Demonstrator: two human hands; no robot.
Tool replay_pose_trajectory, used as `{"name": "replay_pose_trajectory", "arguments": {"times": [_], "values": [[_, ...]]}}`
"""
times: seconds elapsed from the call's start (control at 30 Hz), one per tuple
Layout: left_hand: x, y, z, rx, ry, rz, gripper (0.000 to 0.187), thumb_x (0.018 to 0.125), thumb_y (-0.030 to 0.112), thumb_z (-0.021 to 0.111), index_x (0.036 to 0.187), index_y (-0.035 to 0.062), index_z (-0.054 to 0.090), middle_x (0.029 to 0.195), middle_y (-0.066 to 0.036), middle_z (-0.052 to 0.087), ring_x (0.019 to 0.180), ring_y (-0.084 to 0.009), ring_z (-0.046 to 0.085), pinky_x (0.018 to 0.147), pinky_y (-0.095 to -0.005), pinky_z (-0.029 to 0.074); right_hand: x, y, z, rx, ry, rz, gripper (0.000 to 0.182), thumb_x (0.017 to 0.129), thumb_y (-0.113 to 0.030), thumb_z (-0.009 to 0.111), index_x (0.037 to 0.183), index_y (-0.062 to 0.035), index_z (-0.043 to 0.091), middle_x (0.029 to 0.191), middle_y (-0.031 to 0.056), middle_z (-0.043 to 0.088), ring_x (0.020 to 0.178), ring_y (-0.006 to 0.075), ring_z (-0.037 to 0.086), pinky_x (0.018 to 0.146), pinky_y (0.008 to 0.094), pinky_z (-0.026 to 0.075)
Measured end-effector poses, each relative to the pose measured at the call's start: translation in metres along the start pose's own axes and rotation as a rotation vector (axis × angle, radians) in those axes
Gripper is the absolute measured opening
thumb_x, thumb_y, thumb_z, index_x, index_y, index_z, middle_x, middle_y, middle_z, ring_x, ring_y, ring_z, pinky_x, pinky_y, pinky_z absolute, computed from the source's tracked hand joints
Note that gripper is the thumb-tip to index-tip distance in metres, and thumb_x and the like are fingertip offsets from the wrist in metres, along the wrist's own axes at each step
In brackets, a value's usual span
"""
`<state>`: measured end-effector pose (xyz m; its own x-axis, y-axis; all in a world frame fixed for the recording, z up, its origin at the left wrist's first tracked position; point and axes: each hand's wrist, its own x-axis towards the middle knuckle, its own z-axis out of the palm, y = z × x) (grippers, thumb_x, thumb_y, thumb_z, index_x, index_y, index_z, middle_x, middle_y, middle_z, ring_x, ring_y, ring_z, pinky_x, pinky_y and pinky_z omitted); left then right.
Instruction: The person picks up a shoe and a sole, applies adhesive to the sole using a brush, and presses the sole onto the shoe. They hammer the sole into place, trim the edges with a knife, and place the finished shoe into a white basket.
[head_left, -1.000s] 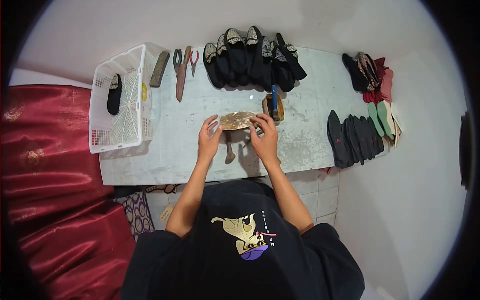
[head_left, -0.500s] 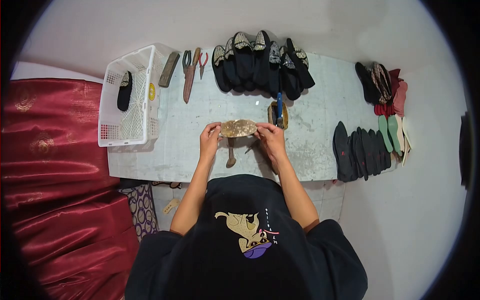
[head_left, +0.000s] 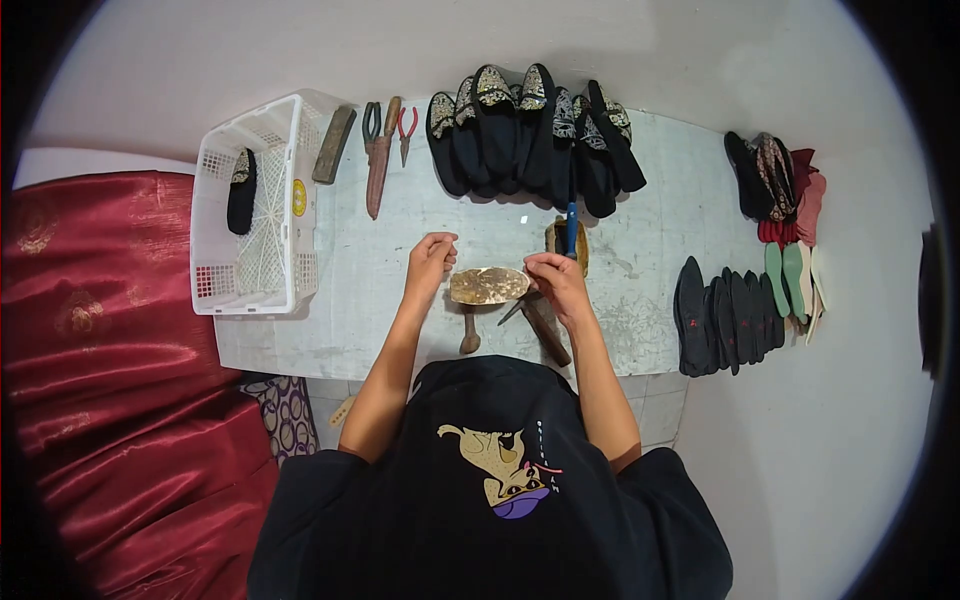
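Note:
A worn, brown-and-white mottled oval piece (head_left: 488,286) is in front of me above the near part of the table. My right hand (head_left: 560,284) pinches its right end between thumb and fingers. My left hand (head_left: 431,265) is up and to the left of the piece, apart from it. Its fingers are curled together, and I cannot make out whether anything small is in them. Below the piece shows the rounded end of a tool (head_left: 470,333). Beside that lies a hammer (head_left: 546,332) with a dark handle, its upper part partly hidden by my right hand.
A blue-handled brush (head_left: 572,232) rests in a small container (head_left: 584,250). Black slippers with glittery toes (head_left: 500,140) stand at the back. A white basket (head_left: 293,210), a whetstone-like block (head_left: 334,147), scissors (head_left: 371,123) and red-handled pliers (head_left: 406,135) are left; black soles (head_left: 690,320) are right.
My left hand has let go of the oval piece's left end and moved up, its fingers curling in. The piece has come slightly nearer to me, with my right hand still at its right end.

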<state>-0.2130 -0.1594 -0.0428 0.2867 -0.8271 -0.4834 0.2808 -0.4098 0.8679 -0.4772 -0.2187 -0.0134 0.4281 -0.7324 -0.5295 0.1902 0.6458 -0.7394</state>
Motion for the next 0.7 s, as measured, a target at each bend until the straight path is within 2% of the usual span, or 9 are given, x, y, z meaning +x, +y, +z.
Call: {"name": "replay_pose_trajectory", "arguments": {"times": [0.1, 0.27, 0.33, 0.43, 0.47, 0.53, 0.6, 0.63, 0.7], "values": [[0.015, 0.022, 0.012, 0.031, -0.037, 0.015, 0.023, 0.105, 0.023, 0.060, 0.116, 0.0040, 0.068, 0.094, -0.001, 0.065, 0.083, -0.0091, 0.061, 0.075, -0.0241, 0.051, 0.017, -0.006, 0.016, -0.022, 0.145, 0.001, 0.016, 0.096, -0.007, 0.070, 0.107, 0.0046, 0.072, 0.094, 0.0087, 0.074, 0.083, 0.0152, 0.072, 0.079, 0.0247, 0.059], [0.048, 0.050, 0.037, 0.086, -0.064, 0.095, 0.024, 0.105, 0.021, 0.061, 0.120, 0.0025, 0.067, 0.104, -0.004, 0.068, 0.092, -0.0121, 0.067, 0.079, -0.0253, 0.053, 0.052, -0.016, 0.032, -0.122, 0.176, -0.107, 0.024, 0.098, -0.010, 0.071, 0.114, 0.0077, 0.071, 0.097, 0.0101, 0.074, 0.086, 0.0159, 0.073, 0.080, 0.0255, 0.059], [0.060, 0.060, 0.047, 0.087, -0.079, 0.127, 0.025, 0.104, 0.019, 0.062, 0.122, 0.0020, 0.066, 0.108, -0.006, 0.069, 0.095, -0.0133, 0.068, 0.080, -0.0256, 0.053, 0.064, -0.026, 0.046, -0.190, 0.300, -0.267, 0.024, 0.097, -0.008, 0.072, 0.115, 0.0081, 0.071, 0.096, 0.0093, 0.074, 0.088, 0.0150, 0.073, 0.081, 0.0259, 0.059], [0.084, 0.070, 0.058, 0.011, -0.072, 0.145, 0.033, 0.102, 0.013, 0.066, 0.132, 0.0000, 0.060, 0.129, -0.011, 0.062, 0.102, -0.0163, 0.069, 0.081, -0.0261, 0.055, 0.085, -0.041, 0.063, -0.289, 0.355, -0.438, 0.031, 0.093, -0.003, 0.074, 0.122, 0.0049, 0.069, 0.108, 0.0135, 0.073, 0.091, 0.0141, 0.073, 0.078, 0.0241, 0.058], [0.094, 0.070, 0.061, 0.009, -0.072, 0.138, 0.033, 0.102, 0.013, 0.066, 0.132, 0.0000, 0.060, 0.129, -0.011, 0.062, 0.102, -0.0163, 0.069, 0.081, -0.0261, 0.055, 0.087, -0.050, 0.071, -0.403, 0.396, -0.543, 0.035, 0.092, -0.002, 0.075, 0.126, 0.0033, 0.068, 0.114, 0.0144, 0.070, 0.091, 0.0141, 0.073, 0.080, 0.0237, 0.058], [0.109, 0.072, 0.069, 0.047, -0.004, 0.314, 0.040, 0.099, 0.014, 0.069, 0.134, -0.0020, 0.057, 0.130, -0.017, 0.062, 0.101, -0.0196, 0.070, 0.076, -0.0294, 0.058, 0.098, -0.058, 0.076, -0.414, 0.380, -0.536, 0.040, 0.090, 0.000, 0.075, 0.129, 0.0003, 0.067, 0.122, 0.0150, 0.064, 0.091, 0.0147, 0.071, 0.079, 0.0241, 0.059], [0.120, 0.073, 0.075, 0.054, 0.018, 0.287, 0.047, 0.097, 0.015, 0.071, 0.137, -0.0025, 0.054, 0.132, -0.019, 0.060, 0.101, -0.0208, 0.069, 0.076, -0.0301, 0.058, 0.107, -0.061, 0.079, -0.649, 0.357, -0.610, 0.041, 0.088, 0.000, 0.077, 0.129, 0.0005, 0.067, 0.123, 0.0141, 0.061, 0.091, 0.0158, 0.070, 0.079, 0.0262, 0.060], [0.124, 0.075, 0.077, 0.062, 0.026, 0.238, 0.049, 0.096, 0.016, 0.072, 0.138, -0.0024, 0.054, 0.132, -0.019, 0.060, 0.100, -0.0209, 0.069, 0.076, -0.0302, 0.058, 0.110, -0.059, 0.080, -0.672, 0.352, -0.607, 0.043, 0.086, 0.001, 0.077, 0.129, -0.0006, 0.068, 0.123, 0.0148, 0.060, 0.091, 0.0191, 0.070, 0.078, 0.0288, 0.061], [0.132, 0.076, 0.079, 0.068, 0.030, 0.204, 0.053, 0.095, 0.019, 0.073, 0.139, -0.0017, 0.053, 0.130, -0.019, 0.060, 0.095, -0.0201, 0.068, 0.075, -0.0301, 0.058, 0.116, -0.053, 0.078, -0.738, 0.358, -0.632, 0.043, 0.087, 0.000, 0.076, 0.128, -0.0013, 0.068, 0.122, 0.0146, 0.061, 0.089, 0.0191, 0.071, 0.078, 0.0284, 0.060]]}}
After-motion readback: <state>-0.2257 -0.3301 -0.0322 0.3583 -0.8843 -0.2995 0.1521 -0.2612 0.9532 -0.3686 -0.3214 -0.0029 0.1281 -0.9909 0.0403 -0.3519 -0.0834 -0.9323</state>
